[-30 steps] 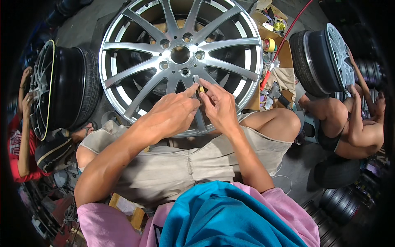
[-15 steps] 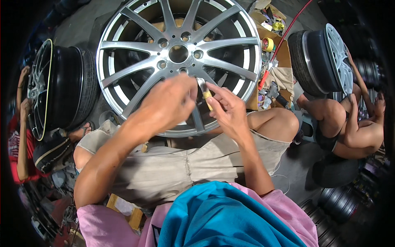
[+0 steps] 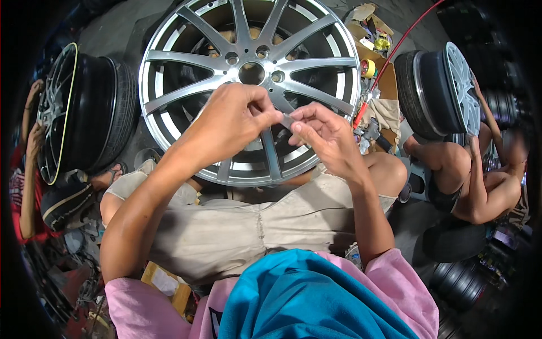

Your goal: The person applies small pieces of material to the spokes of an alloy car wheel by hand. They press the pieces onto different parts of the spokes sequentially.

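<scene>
A silver multi-spoke alloy wheel (image 3: 316, 64) lies face up over my knees' far side, its round centre hole facing me. Above its lower spokes, both my hands meet at a small grey flat piece (image 3: 287, 120), too small to name exactly. My left hand (image 3: 240, 118) is closed, with thumb and forefinger pinched at the piece's left end. From the other side, my right hand (image 3: 327, 138) grips it between thumb and fingers, the other fingers curled. Neither hand visibly touches the wheel.
A cardboard box (image 3: 388, 79) of mixed items, with a yellow tape roll (image 3: 368, 68), stands right of the wheel. A red rod (image 3: 389, 56) slants over it. People at both sides hold upright wheels, the left (image 3: 56, 113) and the right (image 3: 464, 85).
The yellow-handled tool seen in my right hand is out of sight. My left hand has come to a pinch at the grey piece. The wheel has shifted slightly right in view.
</scene>
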Motion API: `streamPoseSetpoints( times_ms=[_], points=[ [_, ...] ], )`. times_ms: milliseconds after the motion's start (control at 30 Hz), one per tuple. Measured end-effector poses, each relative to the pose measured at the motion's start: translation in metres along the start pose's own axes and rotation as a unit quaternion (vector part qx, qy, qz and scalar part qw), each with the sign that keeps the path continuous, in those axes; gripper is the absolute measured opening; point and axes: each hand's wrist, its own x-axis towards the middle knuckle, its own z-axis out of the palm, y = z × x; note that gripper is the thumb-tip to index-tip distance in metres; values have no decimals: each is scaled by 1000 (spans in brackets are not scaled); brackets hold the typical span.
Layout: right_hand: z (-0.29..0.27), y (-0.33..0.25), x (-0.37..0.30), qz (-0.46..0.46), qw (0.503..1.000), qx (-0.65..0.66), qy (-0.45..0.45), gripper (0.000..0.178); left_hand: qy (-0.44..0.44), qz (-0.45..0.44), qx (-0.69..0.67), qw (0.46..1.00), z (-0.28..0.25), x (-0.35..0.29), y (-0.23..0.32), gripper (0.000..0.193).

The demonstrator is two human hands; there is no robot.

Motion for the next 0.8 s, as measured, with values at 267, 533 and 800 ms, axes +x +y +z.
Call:
streamPoseSetpoints(
  times_ms=[267,533,800],
  points=[
    [-16,16,45,-131,917,-373,44,16,33,34,353,934,-25,-17,-15,38],
    [-11,21,62,-160,867,-472,7,17,-54,9,409,911,-20,-31,-16,35],
    [-13,22,71,-205,845,-493,2,16,-60,2,414,908,-18,-31,-13,32]
  ],
)
